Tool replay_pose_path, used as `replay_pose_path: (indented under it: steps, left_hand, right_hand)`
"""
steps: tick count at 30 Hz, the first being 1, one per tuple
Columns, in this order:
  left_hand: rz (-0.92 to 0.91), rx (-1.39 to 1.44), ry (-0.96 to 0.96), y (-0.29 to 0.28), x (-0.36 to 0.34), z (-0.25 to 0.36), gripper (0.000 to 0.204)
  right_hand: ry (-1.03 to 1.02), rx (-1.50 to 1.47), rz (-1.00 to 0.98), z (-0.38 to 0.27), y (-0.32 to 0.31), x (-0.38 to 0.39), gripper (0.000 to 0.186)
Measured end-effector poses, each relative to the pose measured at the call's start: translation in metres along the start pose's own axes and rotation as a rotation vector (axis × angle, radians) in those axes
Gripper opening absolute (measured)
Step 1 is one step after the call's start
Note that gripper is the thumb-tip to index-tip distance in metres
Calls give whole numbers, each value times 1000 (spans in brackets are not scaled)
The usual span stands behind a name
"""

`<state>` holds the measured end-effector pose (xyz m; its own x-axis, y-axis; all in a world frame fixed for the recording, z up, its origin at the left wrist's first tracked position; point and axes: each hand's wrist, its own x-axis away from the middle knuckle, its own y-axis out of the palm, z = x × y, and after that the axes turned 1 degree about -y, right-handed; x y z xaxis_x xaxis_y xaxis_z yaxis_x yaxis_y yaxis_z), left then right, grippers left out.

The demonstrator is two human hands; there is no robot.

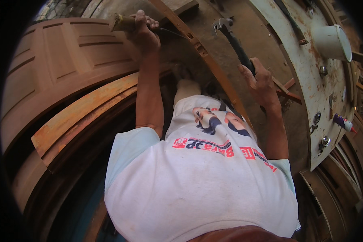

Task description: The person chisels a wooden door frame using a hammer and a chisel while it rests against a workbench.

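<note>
My left hand (pixel 146 39) is closed around a chisel (pixel 124 23) with a worn, round wooden handle. Its thin metal blade slants right, the tip at or close to a notch in a long brown wooden beam (pixel 217 72). Rectangular slots are cut into that beam, which runs from the top of the view down toward my lap. In my right hand (pixel 261 82) is a claw hammer (pixel 237 45), gripped by its black handle. The hammer's metal head is raised to the right of the beam, apart from the chisel.
On the left lean a panelled wooden door (pixel 64 52) and reddish boards (pixel 84 105). A pale worktable (pixel 306 76) at the right bears a white bucket (pixel 330 42), metal door knobs (pixel 325 141) and a dark bottle with a red tip (pixel 343 122). Planks are stacked at the lower right.
</note>
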<state>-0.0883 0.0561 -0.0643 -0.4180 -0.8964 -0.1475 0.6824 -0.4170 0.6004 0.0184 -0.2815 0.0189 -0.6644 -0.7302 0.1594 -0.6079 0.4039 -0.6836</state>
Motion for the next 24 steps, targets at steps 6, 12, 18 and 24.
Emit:
replay_pose_path:
  steps: [6,12,18,24]
  left_hand:
    - [-32,105,-2,28,11,32,29]
    - [-50,-247,248,57,8,22,22]
    - [-131,-398,241,42,-10,16,24]
    - [-72,-313,478,48,-33,1,31]
  right_hand:
    - [130,10,-13,31,8,20,37]
    - [165,-8,-30,33,10,25,36]
    - [120,-26,-34,47,16,33,36]
    - [169,3,-79,50,20,43,36]
